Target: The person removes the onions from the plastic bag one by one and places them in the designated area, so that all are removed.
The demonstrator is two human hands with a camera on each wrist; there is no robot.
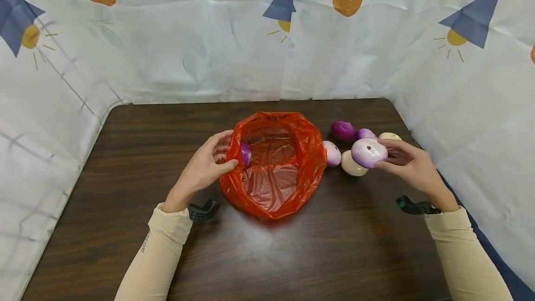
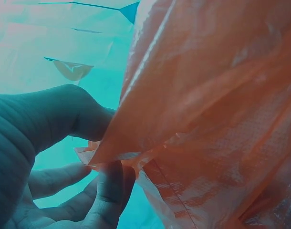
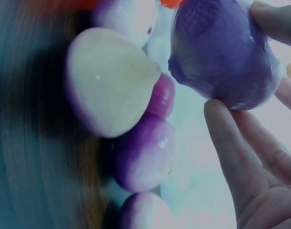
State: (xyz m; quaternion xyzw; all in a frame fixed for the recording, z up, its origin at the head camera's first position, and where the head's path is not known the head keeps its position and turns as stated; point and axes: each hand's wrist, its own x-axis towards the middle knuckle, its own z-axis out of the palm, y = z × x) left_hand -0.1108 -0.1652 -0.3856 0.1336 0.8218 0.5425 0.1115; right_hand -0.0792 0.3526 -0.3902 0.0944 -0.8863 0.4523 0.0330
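Observation:
An open red plastic bag (image 1: 273,166) sits in the middle of the dark wooden table (image 1: 125,152). My left hand (image 1: 209,161) pinches its left rim, thumb and fingers (image 2: 107,191) closed on the edge of the bag (image 2: 207,119). One purple onion (image 1: 245,153) lies inside the bag by that rim. My right hand (image 1: 407,161) holds a purple-and-white onion (image 1: 368,152) lifted just above the table, fingertips (image 3: 231,143) curled around the onion (image 3: 222,52). Below it lies a cream onion (image 1: 352,165), also close in the right wrist view (image 3: 107,81).
Several more onions lie right of the bag: a white-purple one (image 1: 332,153), a dark purple one (image 1: 342,130), a lilac one (image 1: 366,134) and a pale one (image 1: 389,136). Patterned sheets (image 1: 251,36) wall in the table at back and sides.

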